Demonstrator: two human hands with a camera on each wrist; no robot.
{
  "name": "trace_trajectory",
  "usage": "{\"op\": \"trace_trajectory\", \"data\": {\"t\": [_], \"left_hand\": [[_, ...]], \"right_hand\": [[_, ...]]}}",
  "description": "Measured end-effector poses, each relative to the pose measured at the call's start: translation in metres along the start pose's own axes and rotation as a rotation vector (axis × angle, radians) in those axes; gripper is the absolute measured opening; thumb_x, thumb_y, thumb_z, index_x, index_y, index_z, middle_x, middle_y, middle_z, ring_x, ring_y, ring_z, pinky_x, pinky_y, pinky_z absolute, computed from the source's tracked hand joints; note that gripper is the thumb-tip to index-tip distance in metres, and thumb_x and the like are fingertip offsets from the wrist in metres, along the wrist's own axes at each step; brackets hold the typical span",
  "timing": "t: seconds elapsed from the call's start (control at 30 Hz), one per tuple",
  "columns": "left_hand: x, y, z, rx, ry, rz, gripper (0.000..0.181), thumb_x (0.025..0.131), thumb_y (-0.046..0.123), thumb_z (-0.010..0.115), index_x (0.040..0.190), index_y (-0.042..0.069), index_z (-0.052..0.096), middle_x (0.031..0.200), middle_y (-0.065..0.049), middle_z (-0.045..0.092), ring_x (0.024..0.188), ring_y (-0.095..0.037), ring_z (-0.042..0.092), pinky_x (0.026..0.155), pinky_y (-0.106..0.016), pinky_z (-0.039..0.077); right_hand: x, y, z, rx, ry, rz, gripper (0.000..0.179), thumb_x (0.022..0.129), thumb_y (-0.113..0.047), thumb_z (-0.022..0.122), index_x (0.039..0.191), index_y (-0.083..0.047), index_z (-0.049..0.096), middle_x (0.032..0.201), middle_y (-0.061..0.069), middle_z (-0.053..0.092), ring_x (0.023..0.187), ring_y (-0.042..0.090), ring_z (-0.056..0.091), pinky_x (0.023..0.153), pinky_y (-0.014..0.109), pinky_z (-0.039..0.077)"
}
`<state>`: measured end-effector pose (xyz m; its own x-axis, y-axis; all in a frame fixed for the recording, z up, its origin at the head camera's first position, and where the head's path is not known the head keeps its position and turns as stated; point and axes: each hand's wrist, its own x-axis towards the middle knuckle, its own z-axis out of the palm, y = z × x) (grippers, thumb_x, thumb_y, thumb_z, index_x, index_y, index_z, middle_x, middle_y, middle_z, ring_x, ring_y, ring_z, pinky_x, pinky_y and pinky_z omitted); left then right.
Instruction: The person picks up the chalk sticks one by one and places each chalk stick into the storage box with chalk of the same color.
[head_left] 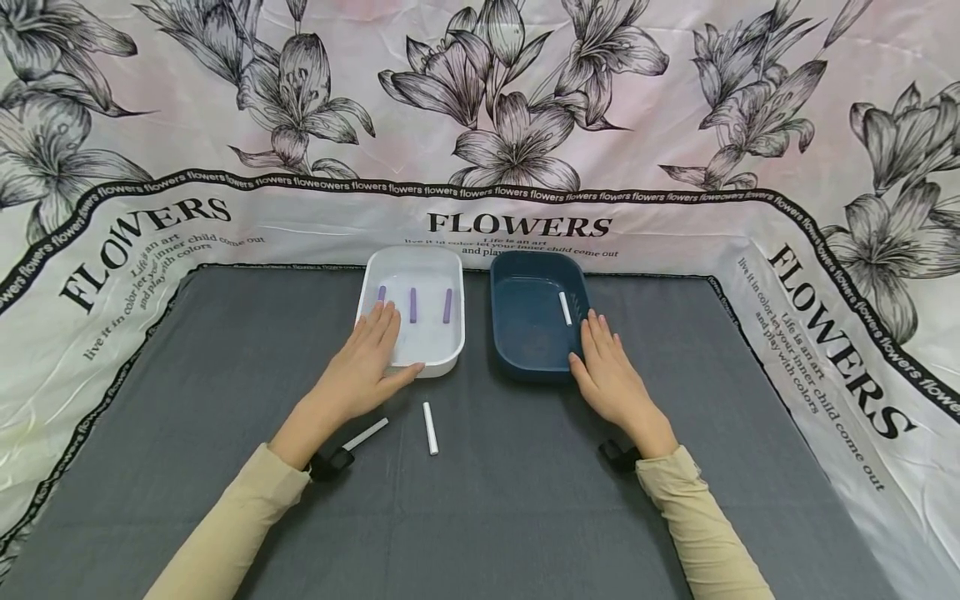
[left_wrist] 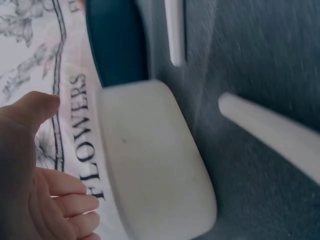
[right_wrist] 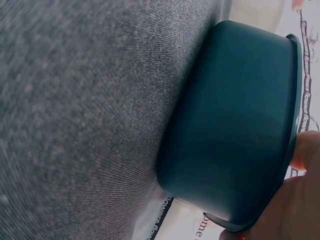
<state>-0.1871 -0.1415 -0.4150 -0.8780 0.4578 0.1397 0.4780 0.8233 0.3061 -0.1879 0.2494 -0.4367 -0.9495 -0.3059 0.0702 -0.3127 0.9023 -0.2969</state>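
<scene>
Head view: on the grey table (head_left: 487,517), two white sticks (head_left: 430,429) lie nearer than the left hand (head_left: 360,362), its fingers straight, thumb spread, over the left side of the white container (head_left: 435,367). That holds three purple sticks (head_left: 412,306), one just past the fingertips, two to their right. Across a strip of table, the right hand (head_left: 611,375), fingers straight, thumb spread, touches the blue container (head_left: 528,342); one white stick (head_left: 565,308) lies inside, left of those fingertips. Beyond all fingers, printed cloth (head_left: 660,229) reads "FLOWERS".

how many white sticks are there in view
3: one white stick inside the dark blue tub; two on the grey cloth, one in front of the white tub, another beside the black wrist strap. The left hand could hide more.
</scene>
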Motion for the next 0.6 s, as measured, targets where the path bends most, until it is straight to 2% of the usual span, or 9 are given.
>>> {"op": "trace_trajectory", "data": {"t": [0.13, 0.27, 0.47, 0.6], "left_hand": [[-0.007, 0.012, -0.003, -0.007, 0.039, 0.087, 0.087, 0.097, 0.046, 0.058, 0.152, -0.011, 0.023, 0.161, -0.026, 0.017, 0.151, -0.034, 0.011, 0.120, -0.049, 0.012], [-0.014, 0.021, -0.002, -0.021, 0.091, 0.147, 0.084, 0.094, 0.040, 0.066, 0.151, -0.010, 0.029, 0.157, -0.027, 0.027, 0.148, -0.035, 0.021, 0.119, -0.048, 0.019], [-0.023, 0.036, 0.002, -0.065, 0.166, 0.197, 0.075, 0.087, 0.031, 0.076, 0.144, -0.005, 0.045, 0.145, -0.024, 0.048, 0.135, -0.038, 0.045, 0.108, -0.049, 0.039], [-0.029, 0.047, 0.006, -0.120, 0.173, 0.190, 0.070, 0.083, 0.027, 0.080, 0.140, -0.001, 0.052, 0.136, -0.017, 0.057, 0.124, -0.033, 0.056, 0.097, -0.048, 0.049]], "right_hand": [[0.001, 0.000, 0.000, 0.000, 0.004, -0.001, 0.066, 0.109, -0.035, 0.030, 0.155, 0.008, 0.009, 0.164, 0.020, -0.002, 0.151, 0.035, -0.002, 0.120, 0.053, 0.006], [0.001, 0.000, 0.001, 0.005, 0.009, 0.002, 0.066, 0.109, -0.034, 0.030, 0.155, 0.008, 0.009, 0.165, 0.019, -0.002, 0.151, 0.036, -0.001, 0.120, 0.052, 0.005], [-0.001, 0.001, 0.002, 0.005, 0.018, 0.000, 0.067, 0.109, -0.035, 0.030, 0.155, 0.009, 0.011, 0.165, 0.019, -0.003, 0.151, 0.034, -0.004, 0.120, 0.053, 0.006], [-0.001, 0.002, 0.003, -0.003, 0.019, -0.003, 0.067, 0.109, -0.036, 0.029, 0.155, 0.008, 0.009, 0.165, 0.019, -0.003, 0.151, 0.035, -0.002, 0.119, 0.054, 0.007]]}}
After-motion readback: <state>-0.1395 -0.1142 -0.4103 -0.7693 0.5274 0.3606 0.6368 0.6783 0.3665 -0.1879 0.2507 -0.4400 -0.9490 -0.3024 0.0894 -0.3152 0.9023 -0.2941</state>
